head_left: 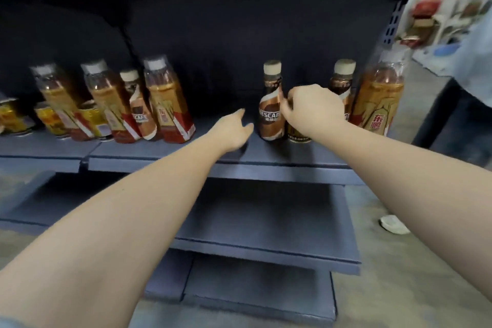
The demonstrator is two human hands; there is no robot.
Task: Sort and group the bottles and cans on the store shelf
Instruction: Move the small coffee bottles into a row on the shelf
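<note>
On the blue shelf (170,153), a brown Nescafe coffee bottle (269,117) stands upright at the middle. Right beside it is a dark can (299,136); my right hand (314,108) covers its top with curled fingers and grips it. A second coffee bottle (342,80) stands behind that hand, and a tall amber drink bottle (380,104) is at the far right. My left hand (234,130) hovers open just left of the middle coffee bottle, holding nothing. At the left stand three amber bottles (167,104), another coffee bottle (137,112) and yellow cans (91,117).
Bare shelf lies between the left group and the middle coffee bottle. Two lower blue shelves (266,216) jut out below. Another person (474,61) stands at the right end of the shelving, a white shoe (394,224) on the floor.
</note>
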